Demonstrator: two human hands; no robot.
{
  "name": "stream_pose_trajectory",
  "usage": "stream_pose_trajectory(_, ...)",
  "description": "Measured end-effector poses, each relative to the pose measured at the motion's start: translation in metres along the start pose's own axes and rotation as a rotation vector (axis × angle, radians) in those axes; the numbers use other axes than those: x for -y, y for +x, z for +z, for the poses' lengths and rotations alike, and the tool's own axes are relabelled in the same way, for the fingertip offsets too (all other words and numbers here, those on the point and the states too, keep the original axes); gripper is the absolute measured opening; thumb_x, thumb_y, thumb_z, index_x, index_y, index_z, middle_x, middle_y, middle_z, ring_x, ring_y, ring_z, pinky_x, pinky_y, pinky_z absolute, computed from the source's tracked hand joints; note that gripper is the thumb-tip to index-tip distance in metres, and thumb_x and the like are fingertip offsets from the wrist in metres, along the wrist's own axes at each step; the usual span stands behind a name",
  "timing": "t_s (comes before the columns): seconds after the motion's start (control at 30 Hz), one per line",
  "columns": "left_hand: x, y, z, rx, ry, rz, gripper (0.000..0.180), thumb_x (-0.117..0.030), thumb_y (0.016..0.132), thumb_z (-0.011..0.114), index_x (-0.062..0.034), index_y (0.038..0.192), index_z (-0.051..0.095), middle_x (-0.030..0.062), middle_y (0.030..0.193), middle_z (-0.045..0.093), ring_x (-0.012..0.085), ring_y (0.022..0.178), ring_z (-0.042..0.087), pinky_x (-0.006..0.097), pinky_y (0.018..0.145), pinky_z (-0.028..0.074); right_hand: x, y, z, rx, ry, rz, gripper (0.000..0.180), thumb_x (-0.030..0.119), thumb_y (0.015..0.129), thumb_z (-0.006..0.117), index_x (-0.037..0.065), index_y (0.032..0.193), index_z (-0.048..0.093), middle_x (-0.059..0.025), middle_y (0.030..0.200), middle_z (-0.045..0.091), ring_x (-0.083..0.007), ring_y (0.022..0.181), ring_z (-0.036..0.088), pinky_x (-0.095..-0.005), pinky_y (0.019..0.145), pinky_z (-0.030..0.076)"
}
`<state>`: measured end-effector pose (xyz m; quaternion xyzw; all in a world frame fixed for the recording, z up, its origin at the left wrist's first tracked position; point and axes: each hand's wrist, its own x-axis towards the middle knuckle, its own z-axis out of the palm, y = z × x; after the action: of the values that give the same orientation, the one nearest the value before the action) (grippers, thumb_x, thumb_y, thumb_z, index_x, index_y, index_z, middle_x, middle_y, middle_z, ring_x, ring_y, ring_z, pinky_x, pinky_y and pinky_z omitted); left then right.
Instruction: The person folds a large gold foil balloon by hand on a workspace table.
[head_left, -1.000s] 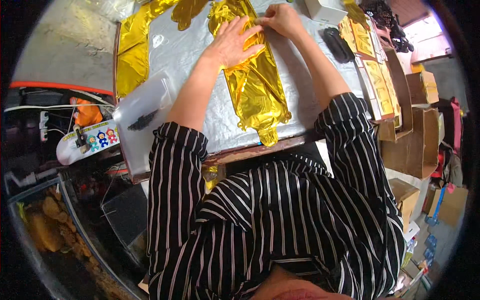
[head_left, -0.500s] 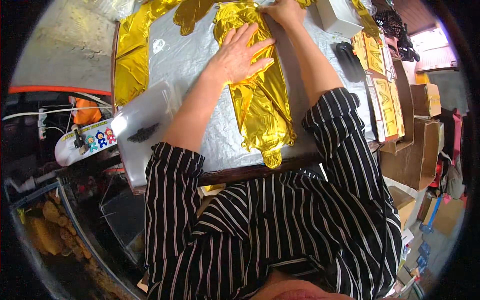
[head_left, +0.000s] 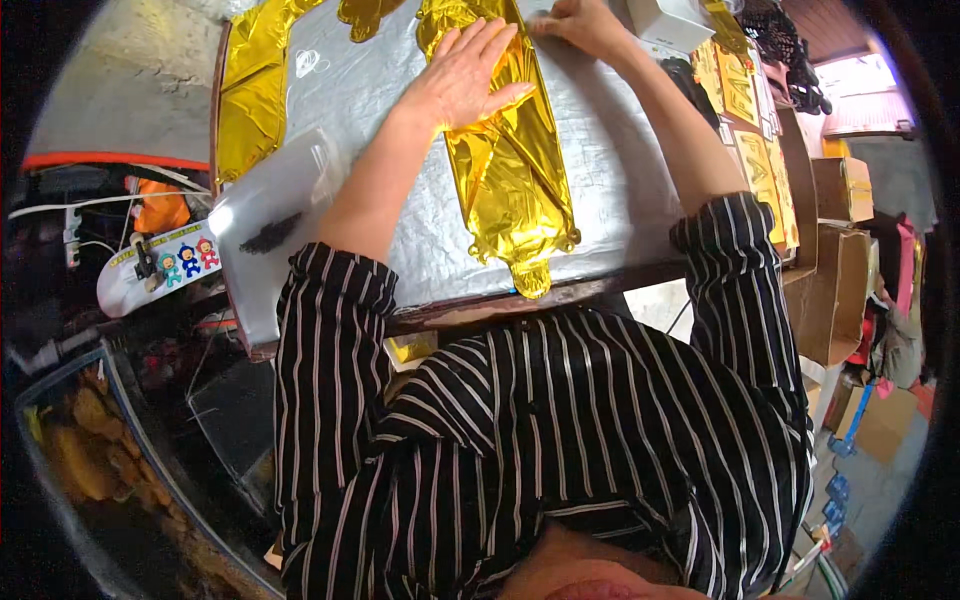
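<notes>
A flat gold foil balloon (head_left: pixel 512 200) lies lengthwise on the silvery table cover, its tab end toward me at the table's near edge. My left hand (head_left: pixel 467 80) rests palm down on its upper part, fingers stretched out and thumb apart. Just right of the balloon's far part is my right hand (head_left: pixel 582 27), fingers curled together close above the table cover. Whatever they may pinch is too small or blurred to make out. The balloon's far end runs out of the picture.
More gold foil pieces (head_left: pixel 252 95) lie along the table's left side, near a white string coil (head_left: pixel 307 62). A clear plastic sheet (head_left: pixel 275 225) covers the near left corner. A white box (head_left: pixel 672 22) stands at the far right, beside flat printed packs (head_left: pixel 752 150). Cardboard boxes (head_left: pixel 835 290) are stacked beyond.
My right hand has moved off the balloon's right edge, out to the right, and its forearm has swung right. My left hand stays on the balloon. The whole view has shifted slightly.
</notes>
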<state>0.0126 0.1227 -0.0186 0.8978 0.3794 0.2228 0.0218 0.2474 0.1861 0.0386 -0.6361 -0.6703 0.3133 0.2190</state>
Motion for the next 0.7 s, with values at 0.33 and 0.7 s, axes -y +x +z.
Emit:
stream_pose_trajectory(0.33,-0.003,0.009,-0.004,0.017,0.08,0.103,0.075,-0.059,0.102,0.052,-0.0181,0.161,0.032,0.0197,0.158,0.038,0.0388,0.147,0.036,0.051,0.122,0.028,-0.012,-0.03,0.013,-0.293,-0.296,-0.199,0.048,0.05,0.072,0.086,0.003,0.076,0.076,-0.021,0.073,0.071,-0.0331,0.066,0.069,-0.0451,0.063,0.052)
stream_pose_trajectory(0.7,-0.014,0.016,-0.017,0.292,-0.067,-0.05,0.075,-0.06,0.1,0.052,-0.0234,0.162,0.033,0.0296,0.165,0.021,0.0495,0.153,0.021,0.054,0.125,0.022,-0.006,-0.1,-0.004,-0.049,-0.376,-0.171,0.037,0.039,0.077,0.087,0.005,0.08,0.074,-0.0136,0.081,0.075,-0.0251,0.075,0.071,-0.0393,0.072,0.055)
